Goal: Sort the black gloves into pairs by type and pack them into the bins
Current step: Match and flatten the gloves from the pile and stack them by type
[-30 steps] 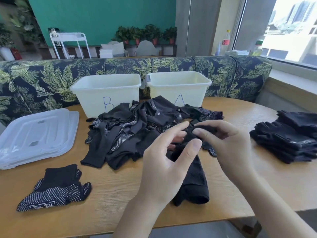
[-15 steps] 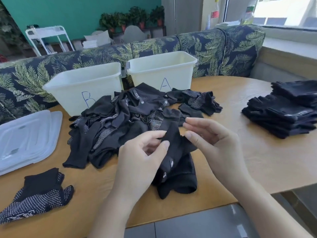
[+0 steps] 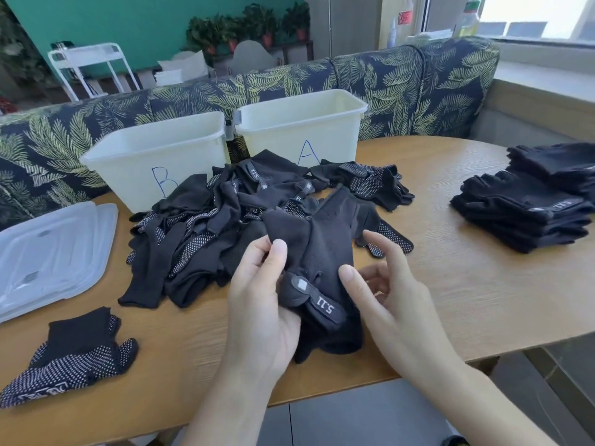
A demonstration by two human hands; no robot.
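Head view: the left hand point(image 3: 257, 304) pinches a plain black fabric glove with a strap tab point(image 3: 322, 252) above the wooden table point(image 3: 483, 284), near the loose glove heap point(image 3: 219, 226). The right hand point(image 3: 389, 297) steadies it, thumb pressing, fingers relaxed.

Black glove point(image 3: 325, 252) pinched in left hand point(image 3: 260, 304), right hand point(image 3: 383, 291) loosely beside, above wooden table point(image 3: 467, 284).

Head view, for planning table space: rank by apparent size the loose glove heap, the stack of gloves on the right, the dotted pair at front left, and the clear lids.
1. Loose glove heap
2. Clear lids
3. Stack of gloves, partly cut off by the frame edge
4. Dotted pair, enlarged by nearness

Lids and stack are close; that order is unsure.
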